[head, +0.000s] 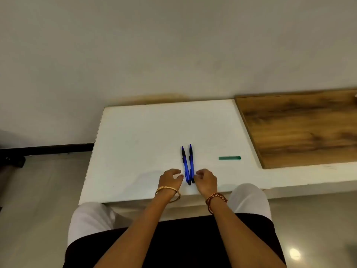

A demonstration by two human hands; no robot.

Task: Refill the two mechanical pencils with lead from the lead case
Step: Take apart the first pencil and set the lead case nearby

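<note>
Two blue pencils (187,165) lie side by side at frame center on the white table (146,132), near ends touching, far tips slightly apart. My left hand (171,178) rests just left of them and my right hand (205,179) just right, both loosely curled, holding nothing; right fingertips look at the pencil, contact unclear. Green lead case (229,158) lies flat right of center, well apart.

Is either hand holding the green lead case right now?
No, the lead case lies alone on the table, off to the right of both hands.
</note>
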